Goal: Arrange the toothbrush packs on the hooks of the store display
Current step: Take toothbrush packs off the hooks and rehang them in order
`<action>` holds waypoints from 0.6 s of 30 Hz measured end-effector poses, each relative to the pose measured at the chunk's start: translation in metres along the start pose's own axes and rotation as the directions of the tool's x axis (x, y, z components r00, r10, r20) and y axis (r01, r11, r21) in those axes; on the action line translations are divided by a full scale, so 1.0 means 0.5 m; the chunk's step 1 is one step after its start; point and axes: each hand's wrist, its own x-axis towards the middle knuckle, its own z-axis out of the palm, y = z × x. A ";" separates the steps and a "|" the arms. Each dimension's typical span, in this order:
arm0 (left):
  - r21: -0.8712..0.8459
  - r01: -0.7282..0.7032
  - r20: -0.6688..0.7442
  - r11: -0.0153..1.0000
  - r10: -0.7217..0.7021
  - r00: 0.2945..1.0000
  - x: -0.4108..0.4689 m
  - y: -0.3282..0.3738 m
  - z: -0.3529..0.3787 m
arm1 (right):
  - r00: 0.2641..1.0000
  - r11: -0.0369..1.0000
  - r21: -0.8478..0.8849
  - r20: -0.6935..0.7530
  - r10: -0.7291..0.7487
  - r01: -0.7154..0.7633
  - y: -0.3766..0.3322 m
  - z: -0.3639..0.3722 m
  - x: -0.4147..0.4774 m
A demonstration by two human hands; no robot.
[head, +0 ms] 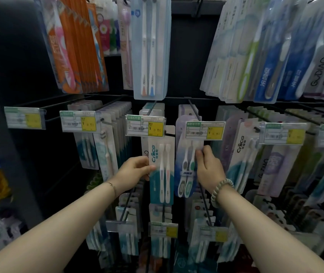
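A white and teal two-brush toothbrush pack (162, 170) hangs in the middle of the display, below a price tag (145, 126). My left hand (135, 170) grips that pack by its left edge. Just to its right hangs a blue oval pack (184, 174) with two green and grey brushes. My right hand (208, 166) pinches the oval pack at its right edge, near the brush heads. The tops of both packs are hidden behind price tags, so I cannot tell whether they sit on their hooks.
Black wire hooks (193, 112) stick out toward me, each ending in a price tag (204, 130). Rows of toothbrush packs hang above (150, 48), to the right (242, 160) and below (163, 233). An empty hook with a tag (24, 117) stands at far left.
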 end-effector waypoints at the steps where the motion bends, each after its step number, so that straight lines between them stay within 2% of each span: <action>1: -0.006 -0.003 0.000 1.000 0.003 1.000 -0.001 0.000 0.001 | 1.000 1.000 -0.020 -0.014 -0.010 0.010 -0.001 0.000 -0.005; 5: -0.019 -0.007 0.005 1.000 0.007 1.000 -0.010 0.005 0.005 | 0.996 0.997 -0.068 -0.086 -0.040 0.034 -0.007 -0.004 -0.026; 11: -0.033 -0.016 0.019 0.999 0.016 1.000 -0.026 0.015 0.011 | 0.992 0.989 -0.145 -0.110 -0.056 0.039 -0.010 -0.016 -0.049; 18: -0.019 -0.004 0.022 1.000 0.004 1.000 -0.043 0.013 0.010 | 0.983 0.986 -0.138 -0.141 -0.117 0.097 -0.019 -0.023 -0.069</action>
